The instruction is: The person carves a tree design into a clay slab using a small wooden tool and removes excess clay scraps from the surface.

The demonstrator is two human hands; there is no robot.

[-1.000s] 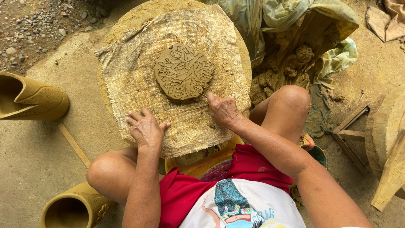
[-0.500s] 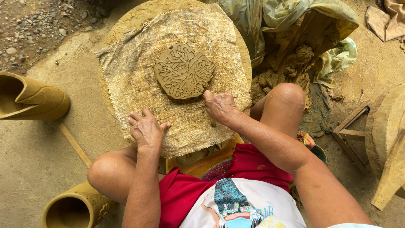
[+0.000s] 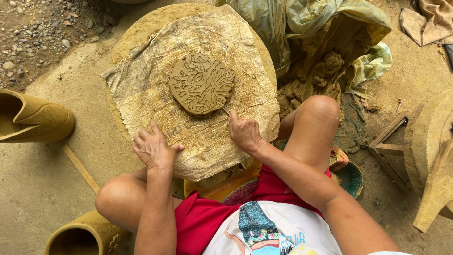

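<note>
Right hand (image 3: 244,132) gripped a thin stick (image 3: 224,111), tip at near edge of carved clay disc (image 3: 202,83). Left hand (image 3: 152,148) lay open, flat on burlap (image 3: 141,89).

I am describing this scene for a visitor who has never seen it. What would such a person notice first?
First, the flat clay disc with a carved branching pattern, lying in the middle of a burlap cloth over a round work surface. Next, the right hand at the disc's lower edge, holding a thin stick against it, while the left hand rests flat on the cloth. A heap of raw clay in plastic sheeting sits at upper right.
</note>
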